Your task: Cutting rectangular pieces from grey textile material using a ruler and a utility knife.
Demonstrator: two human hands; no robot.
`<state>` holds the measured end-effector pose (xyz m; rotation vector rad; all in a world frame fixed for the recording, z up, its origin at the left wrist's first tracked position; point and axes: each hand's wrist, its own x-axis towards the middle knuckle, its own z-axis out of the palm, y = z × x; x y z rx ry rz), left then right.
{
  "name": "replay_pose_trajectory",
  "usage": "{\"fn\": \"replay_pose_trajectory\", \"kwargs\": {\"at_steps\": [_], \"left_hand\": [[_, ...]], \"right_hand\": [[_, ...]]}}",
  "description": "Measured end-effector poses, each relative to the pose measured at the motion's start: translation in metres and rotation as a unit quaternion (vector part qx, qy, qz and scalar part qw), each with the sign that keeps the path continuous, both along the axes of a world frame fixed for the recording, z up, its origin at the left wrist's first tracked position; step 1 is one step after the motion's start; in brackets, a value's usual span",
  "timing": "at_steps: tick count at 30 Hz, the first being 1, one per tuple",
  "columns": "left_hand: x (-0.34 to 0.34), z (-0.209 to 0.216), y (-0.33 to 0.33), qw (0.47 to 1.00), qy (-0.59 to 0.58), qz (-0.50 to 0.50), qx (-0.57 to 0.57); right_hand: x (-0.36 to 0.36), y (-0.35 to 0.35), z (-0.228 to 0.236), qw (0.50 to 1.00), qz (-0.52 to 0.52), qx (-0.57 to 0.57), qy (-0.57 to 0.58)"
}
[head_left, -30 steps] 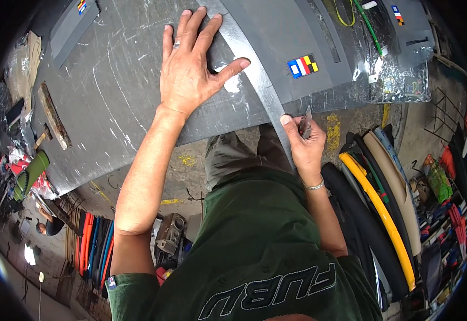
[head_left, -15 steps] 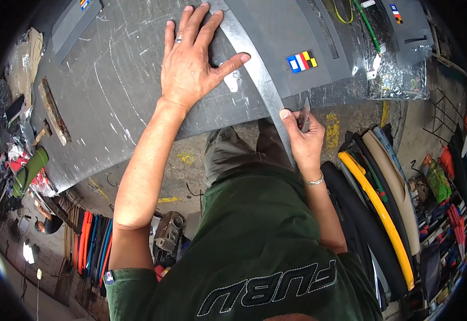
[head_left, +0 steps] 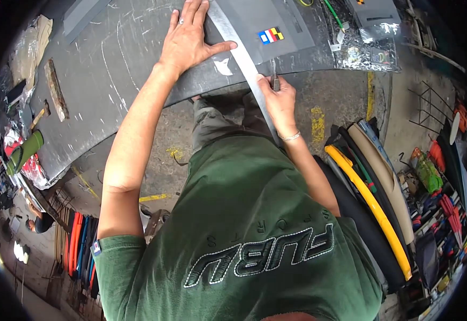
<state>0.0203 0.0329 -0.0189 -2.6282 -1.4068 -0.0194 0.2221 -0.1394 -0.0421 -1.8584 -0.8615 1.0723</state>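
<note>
A long metal straightedge (head_left: 247, 67) lies over the left edge of a grey sheet (head_left: 247, 27) and runs past the table's near edge toward my body. My left hand (head_left: 188, 45) is spread flat at its far part, thumb resting on the metal and the other fingers beside it on the table. My right hand (head_left: 281, 104) grips a utility knife (head_left: 275, 83), blade pointing away from me near the sheet's close edge; its thumb touches the straightedge. Whether the blade touches the sheet I cannot tell. A colourful flag patch (head_left: 271, 36) sits on the sheet.
The scratched dark tabletop (head_left: 137, 69) carries a wooden stick (head_left: 56, 91), a hammer (head_left: 41, 114) and a green roll (head_left: 26, 152) at left. Clear plastic packaging (head_left: 370, 56) lies at the right. Rolls of material, one yellow (head_left: 372, 208), stand right of my body. Another person (head_left: 41, 222) is far left.
The whole view has shifted, with table and hands now higher in the picture. My right hand has turned the knife so its blade points more straight ahead. My left hand stays spread.
</note>
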Motion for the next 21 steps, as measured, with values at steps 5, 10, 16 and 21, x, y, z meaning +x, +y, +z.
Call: {"fn": "replay_pose_trajectory", "kwargs": {"at_steps": [5, 10, 16, 21], "left_hand": [[0.01, 0.022, -0.004, 0.968, -0.169, 0.042, -0.179], [0.002, -0.008, -0.006, 0.972, -0.2, 0.037, -0.115], [-0.006, -0.024, 0.003, 0.857, -0.481, -0.15, -0.104], [-0.015, -0.037, 0.005, 0.981, -0.18, -0.009, -0.075]], "right_hand": [[0.006, -0.003, -0.01, 1.0, 0.004, -0.017, 0.003], [0.006, -0.004, -0.008, 0.999, -0.008, -0.01, 0.04], [0.007, -0.001, -0.007, 0.998, -0.009, -0.025, 0.058], [0.006, -0.002, -0.009, 0.997, -0.005, -0.014, 0.074]]}}
